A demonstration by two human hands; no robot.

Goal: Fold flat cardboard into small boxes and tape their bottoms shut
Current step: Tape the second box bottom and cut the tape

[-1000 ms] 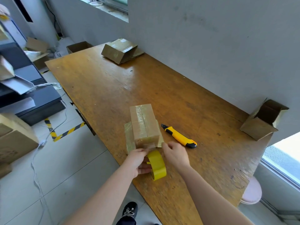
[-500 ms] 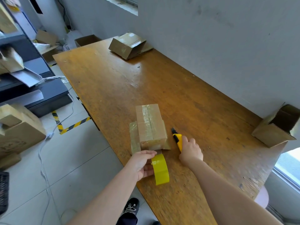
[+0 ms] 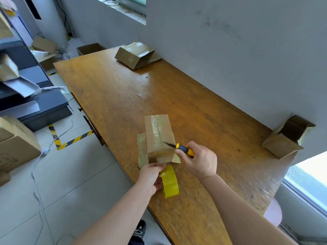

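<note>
Right at the near left edge of the wooden table sits the small box, taped side up, with one taped flap lying flat beside it, close to that edge. The table's other long side runs along the grey wall. Bare wood stretches from the small box to a taped box at the far end, and across to an open box lying against the wall on the right.

The left hand is at the small box's near end, fingers curled on the yellow tape roll, which stands on edge just in front of the box. The right hand grips a yellow and black utility knife, its blade out over the near part of the box top.

Half a second earlier that hand lay on the knife, flat on the table beside the box, and a second ago the knife lay untouched. The left hand has stayed at the roll throughout.

A faint print on the taped box's side is too blurred to read.
</note>
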